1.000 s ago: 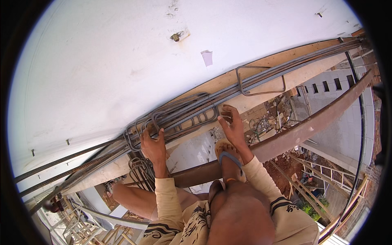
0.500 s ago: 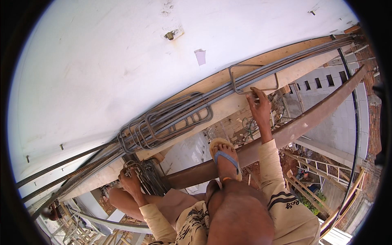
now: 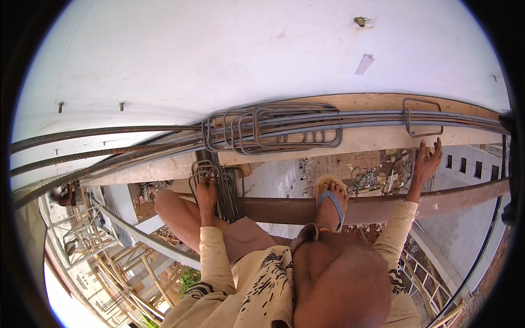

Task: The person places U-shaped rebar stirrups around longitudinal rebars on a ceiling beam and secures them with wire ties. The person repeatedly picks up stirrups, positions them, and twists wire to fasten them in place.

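Below the wooden beam [image 3: 350, 139], your left hand [image 3: 206, 192] clenches the hanging bundle of steel stirrups [image 3: 227, 188] (your grip is closed); your right hand [image 3: 425, 161] reaches up, fingers spread.

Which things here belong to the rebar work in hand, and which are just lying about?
In hand:
left hand on the hanging bundle of stirrups
right hand by the plank
long rebars
cluster of stirrups
single stirrup

Just about:
rusty beam
rubble below
scaffolding
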